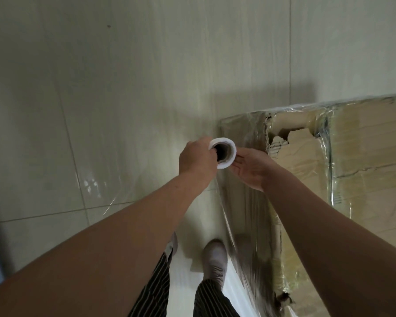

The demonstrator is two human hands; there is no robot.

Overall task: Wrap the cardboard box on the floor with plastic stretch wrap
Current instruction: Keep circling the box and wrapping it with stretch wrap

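A large cardboard box [361,156] stands on the floor at the right, its top torn near the corner and its surfaces covered in shiny clear film. The white stretch wrap roll [224,153] is held upright at the box's near-left corner, its dark core facing me. My left hand [197,159] grips the roll with fingers hooked into the core. My right hand [252,168] is open-palmed against the roll's right side. A sheet of clear film [242,259] runs down from the roll along the box's left face.
Pale floor tiles [101,110] stretch to the left and beyond the box. My two feet in light shoes [215,259] and striped trousers stand close beside the box's left face. A dark edge borders the far left of the view.
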